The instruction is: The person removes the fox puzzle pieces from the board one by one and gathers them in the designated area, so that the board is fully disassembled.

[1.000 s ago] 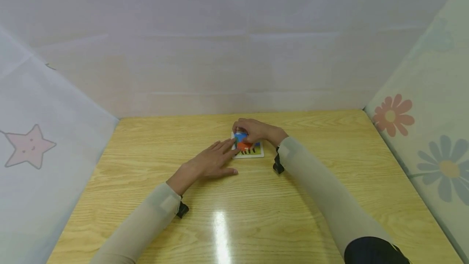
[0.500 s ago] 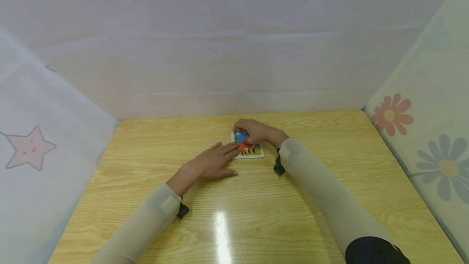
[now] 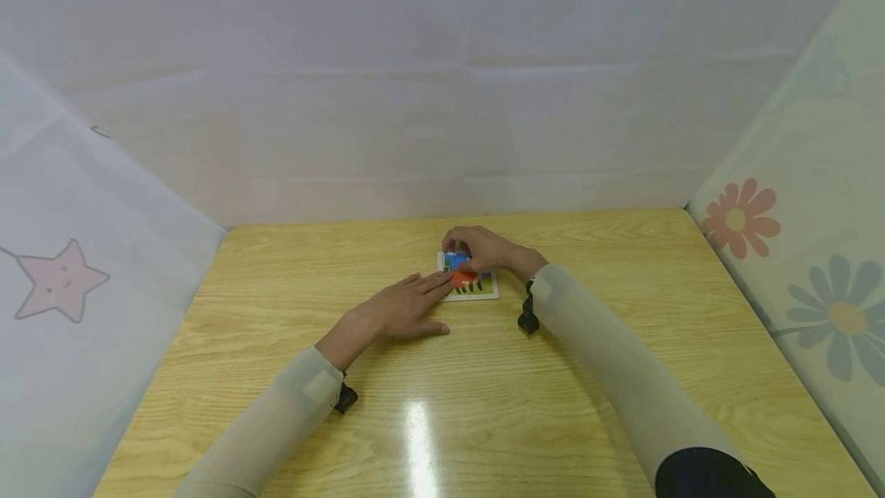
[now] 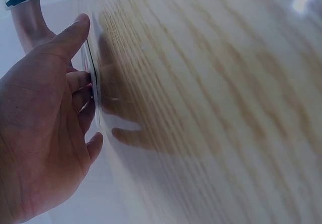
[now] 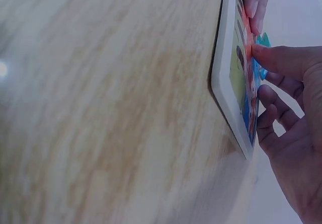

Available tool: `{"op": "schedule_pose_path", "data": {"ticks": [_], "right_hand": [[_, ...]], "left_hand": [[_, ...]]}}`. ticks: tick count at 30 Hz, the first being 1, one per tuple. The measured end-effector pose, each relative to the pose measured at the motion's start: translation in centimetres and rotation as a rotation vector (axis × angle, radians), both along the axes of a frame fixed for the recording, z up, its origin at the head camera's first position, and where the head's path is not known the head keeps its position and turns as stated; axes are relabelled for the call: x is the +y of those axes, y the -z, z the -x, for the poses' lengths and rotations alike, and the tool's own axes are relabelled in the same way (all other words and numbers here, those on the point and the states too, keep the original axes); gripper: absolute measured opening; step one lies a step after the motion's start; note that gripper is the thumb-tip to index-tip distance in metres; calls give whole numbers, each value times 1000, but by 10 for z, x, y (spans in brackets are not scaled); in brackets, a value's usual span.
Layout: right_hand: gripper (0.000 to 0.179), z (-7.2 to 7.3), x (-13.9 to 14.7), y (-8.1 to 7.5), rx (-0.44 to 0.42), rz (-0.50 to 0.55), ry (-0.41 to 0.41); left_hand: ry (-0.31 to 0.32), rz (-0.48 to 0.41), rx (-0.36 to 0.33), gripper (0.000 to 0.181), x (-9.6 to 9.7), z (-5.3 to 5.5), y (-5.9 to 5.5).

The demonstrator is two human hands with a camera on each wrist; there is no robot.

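A small puzzle board [image 3: 477,297] lies flat on the table, with a white rim and a picture of an orange animal on blue and green. My right hand [image 3: 480,247] is over its upper part, fingers bent. In the right wrist view, the thumb and a finger of that hand pinch a teal puzzle piece [image 5: 263,41] that stands up from the board's face. My left hand [image 3: 401,310] lies with fingers extended, their tips resting on the board's left part and the thumb apart on the table side. Fingers hide part of the picture.
The wooden table [image 3: 311,267] carries the board near its back edge. A pale cloth wall [image 3: 442,98] rises behind it, with printed cloth sides left and right. Dark straps with small cameras [image 3: 528,320] sit at both wrists.
My left fingertips have slid slightly further right over the picture. The right hand has kept almost the same place and the board lies where it was.
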State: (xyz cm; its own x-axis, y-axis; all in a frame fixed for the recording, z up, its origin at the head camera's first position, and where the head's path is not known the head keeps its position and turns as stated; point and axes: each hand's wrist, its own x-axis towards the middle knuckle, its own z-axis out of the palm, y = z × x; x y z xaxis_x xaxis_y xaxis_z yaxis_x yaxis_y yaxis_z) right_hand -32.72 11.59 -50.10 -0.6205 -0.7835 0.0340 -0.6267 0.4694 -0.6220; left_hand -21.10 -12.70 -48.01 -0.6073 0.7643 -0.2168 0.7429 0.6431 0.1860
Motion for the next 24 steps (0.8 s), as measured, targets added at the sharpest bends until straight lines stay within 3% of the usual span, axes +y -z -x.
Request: {"op": "schedule_pose_path", "data": {"ticks": [8,24], "right_hand": [[42,-3,1,0,-50,51,44],[26,-6,6,5,-175,192,155]], "left_hand": [[-4,11,5,87,1,0,-1],[-2,7,-12,85,2,-2,-1]]}}
